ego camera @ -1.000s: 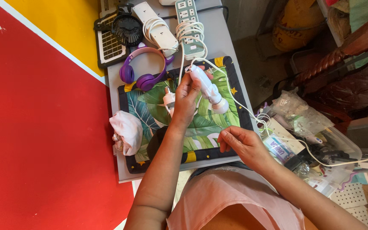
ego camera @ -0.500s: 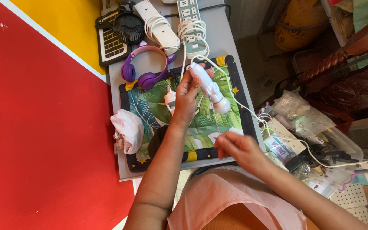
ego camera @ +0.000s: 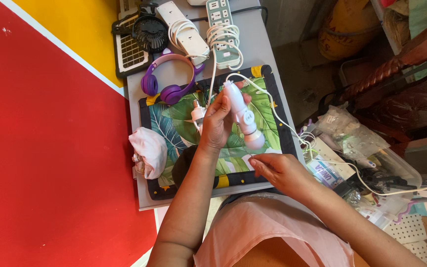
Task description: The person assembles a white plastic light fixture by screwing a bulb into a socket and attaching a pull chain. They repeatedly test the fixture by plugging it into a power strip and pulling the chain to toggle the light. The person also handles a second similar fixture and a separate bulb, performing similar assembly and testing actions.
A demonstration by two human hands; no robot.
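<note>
My left hand grips a white handheld device with a rounded tip, held over a leaf-patterned mat. A white cable runs from the device's upper end off to the right. Just below the device's tip, my right hand pinches something very small between thumb and fingertip; I cannot make out what it is. A small bulb-like white part lies on the mat to the left of my left hand.
Purple headphones, a black fan, a solar panel and two white power strips lie on the grey table beyond the mat. A crumpled white cloth sits at its left edge. Bags and clutter fill the right side.
My right hand has moved up and left towards the device's tip. The left hand holds the device in nearly the same place.
</note>
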